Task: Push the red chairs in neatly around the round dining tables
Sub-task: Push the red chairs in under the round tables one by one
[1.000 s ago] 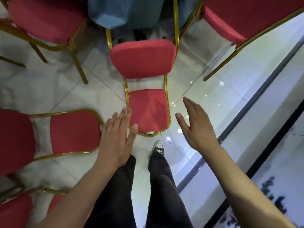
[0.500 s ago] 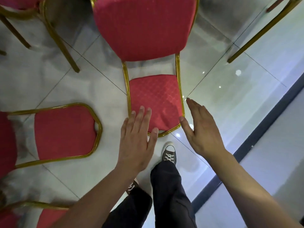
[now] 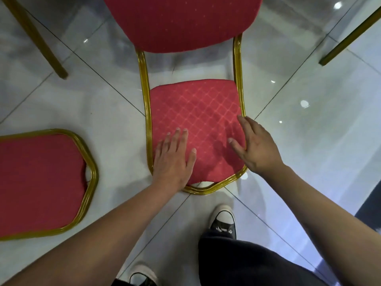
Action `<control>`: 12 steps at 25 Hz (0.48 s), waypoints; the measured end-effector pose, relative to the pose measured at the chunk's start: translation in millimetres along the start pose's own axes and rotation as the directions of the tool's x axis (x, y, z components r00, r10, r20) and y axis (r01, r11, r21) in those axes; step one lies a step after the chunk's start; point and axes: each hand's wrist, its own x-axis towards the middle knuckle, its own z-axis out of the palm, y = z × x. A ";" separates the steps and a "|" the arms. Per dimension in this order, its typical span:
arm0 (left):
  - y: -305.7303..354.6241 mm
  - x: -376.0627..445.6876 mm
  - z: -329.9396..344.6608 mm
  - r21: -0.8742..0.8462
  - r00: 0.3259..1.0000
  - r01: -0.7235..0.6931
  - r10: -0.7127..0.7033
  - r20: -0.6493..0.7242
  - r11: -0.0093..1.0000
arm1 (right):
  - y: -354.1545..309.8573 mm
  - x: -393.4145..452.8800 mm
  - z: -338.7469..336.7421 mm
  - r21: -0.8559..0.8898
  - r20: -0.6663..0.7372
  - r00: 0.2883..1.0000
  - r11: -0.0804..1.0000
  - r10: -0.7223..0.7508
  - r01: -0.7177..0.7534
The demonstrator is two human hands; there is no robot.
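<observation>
Your left hand and right hand lie flat-fingered, gripping nothing, on the backrest of the red chair directly ahead — contact seems light. Uneven pushing could skew it toward the neighbouring chair — tiled floor looks slick.

Single head cam, steep downward, close over chair back, floor.

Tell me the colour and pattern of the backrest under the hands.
Red with a diamond lattice pattern, on the backrest, clearest in the head view.
</observation>
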 end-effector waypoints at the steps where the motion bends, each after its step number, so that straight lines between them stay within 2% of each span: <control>1: -6.9 10.9 14.2 0.000 1.000 0.012 -0.012 -0.020 1.000 | 6.9 8.6 15.5 -0.002 0.005 1.000 1.000 0.014 -0.014; 7: -48.7 54.7 86.8 -0.021 0.981 0.126 -0.128 -0.146 0.992 | 34.3 41.3 93.7 0.018 -0.082 0.984 0.987 0.161 -0.160; 10: -69.6 62.9 99.7 -0.067 0.963 0.208 -0.216 -0.159 0.976 | 43.5 41.9 116.7 0.012 -0.074 0.965 0.968 0.253 -0.253; 12: -81.2 67.2 101.9 -0.037 0.954 0.243 -0.246 -0.173 0.969 | 44.7 39.5 125.9 0.105 -0.039 0.941 0.937 0.338 -0.332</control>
